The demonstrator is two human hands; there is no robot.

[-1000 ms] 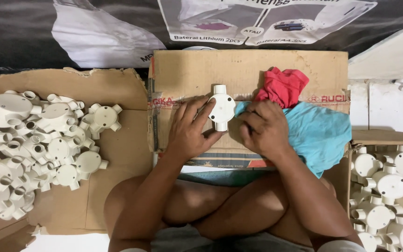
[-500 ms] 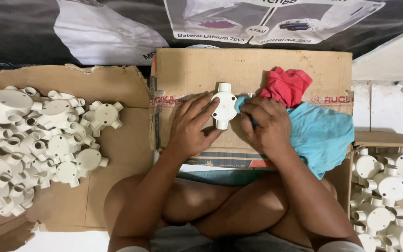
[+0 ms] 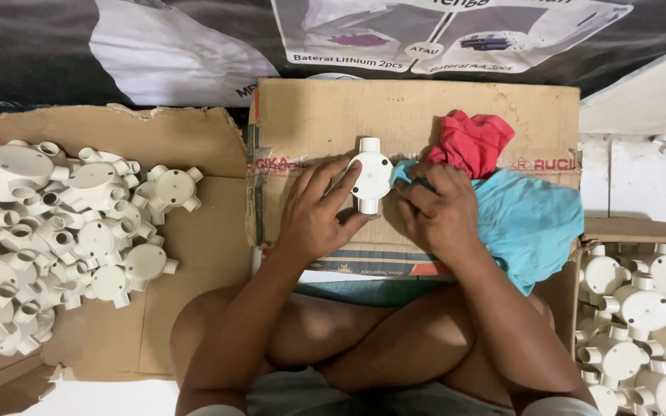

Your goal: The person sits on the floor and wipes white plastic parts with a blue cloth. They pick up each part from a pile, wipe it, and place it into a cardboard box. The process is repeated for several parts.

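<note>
A white round plastic junction box (image 3: 370,176) with short pipe outlets lies on a flattened cardboard box (image 3: 310,123) in front of my crossed legs. My left hand (image 3: 314,212) holds it steady, fingers against its left side. My right hand (image 3: 437,212) grips the corner of a light blue cloth (image 3: 529,223) and presses it against the box's right side. A red cloth (image 3: 472,142) lies bunched just behind my right hand.
A heap of several white junction boxes (image 3: 63,231) rests on a cardboard sheet (image 3: 194,139) at the left. More junction boxes (image 3: 637,316) fill a carton at the lower right. A printed banner (image 3: 441,31) hangs along the back.
Both hands and the junction box stay in nearly the same place. The right hand's fingers have shifted slightly with the blue cloth against the box.
</note>
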